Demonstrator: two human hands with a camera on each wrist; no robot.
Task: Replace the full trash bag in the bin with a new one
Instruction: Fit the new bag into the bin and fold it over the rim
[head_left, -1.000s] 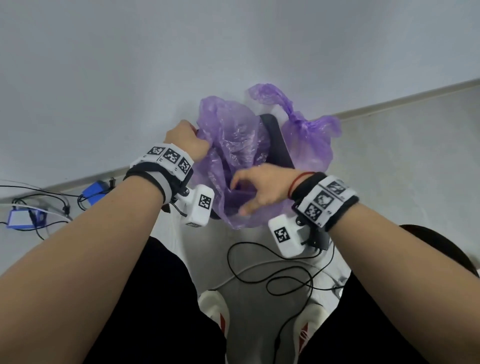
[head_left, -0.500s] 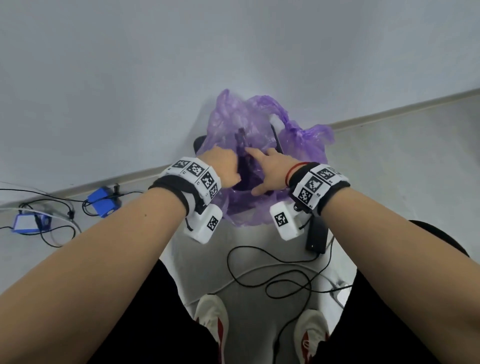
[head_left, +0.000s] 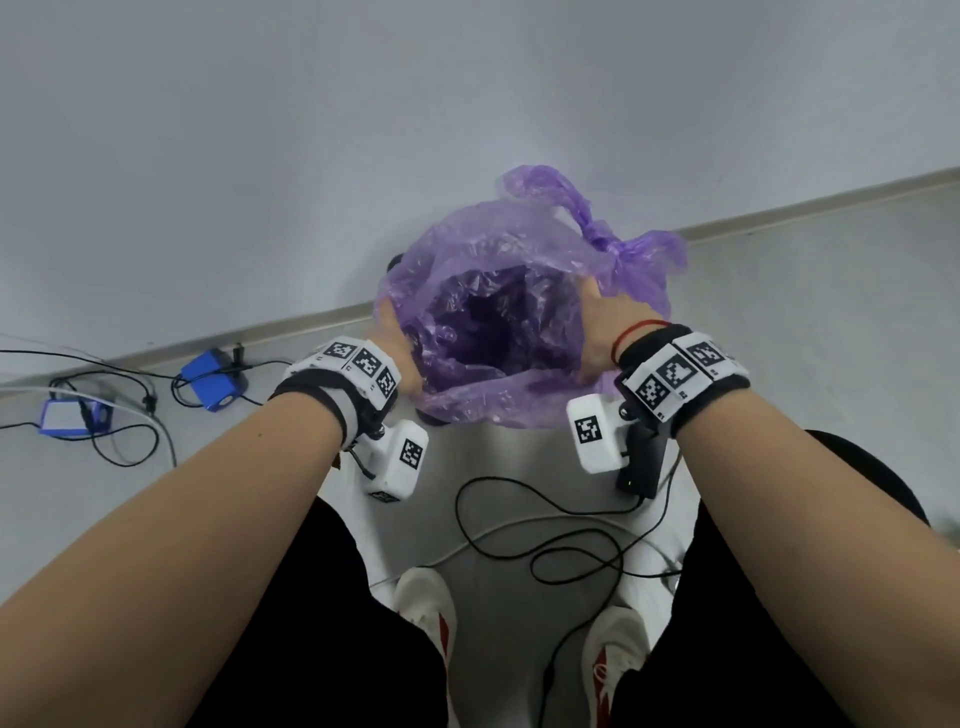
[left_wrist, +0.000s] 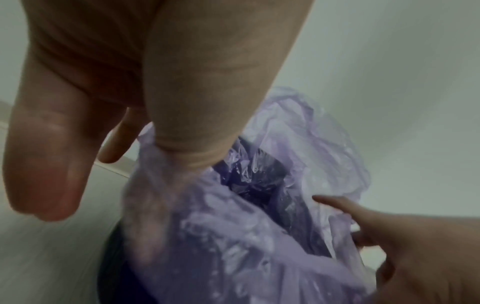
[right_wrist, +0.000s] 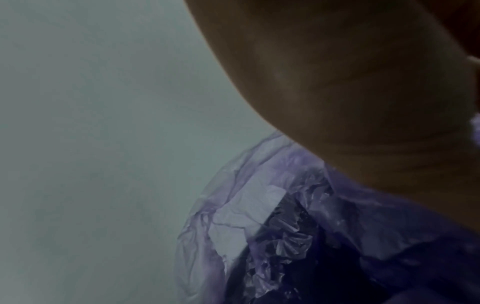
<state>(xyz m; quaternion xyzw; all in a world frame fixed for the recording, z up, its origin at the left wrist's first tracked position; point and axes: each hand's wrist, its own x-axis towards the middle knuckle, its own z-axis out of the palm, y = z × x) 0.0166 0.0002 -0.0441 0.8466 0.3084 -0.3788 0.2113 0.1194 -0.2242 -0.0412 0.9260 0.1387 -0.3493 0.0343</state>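
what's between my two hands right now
The open mouth of the new purple bag, stretched between left hand and right hand; the head view shows it.

Bare indoor room, looks like a lab or office corner used for recording rather than a lived-in home. Plain pale wall (head_left: 311, 130) meets a grey floor (head_left: 831, 322) at a light skirting board (head_left: 810, 210). No furniture in view. Loose black cables (head_left: 545, 525) trail over the floor; two small blue devices (head_left: 214, 383) with wires sit by the wall. A small dark bin (left_wrist: 114, 267) lined with a purple bag (head_left: 498, 312) stands against the wall.
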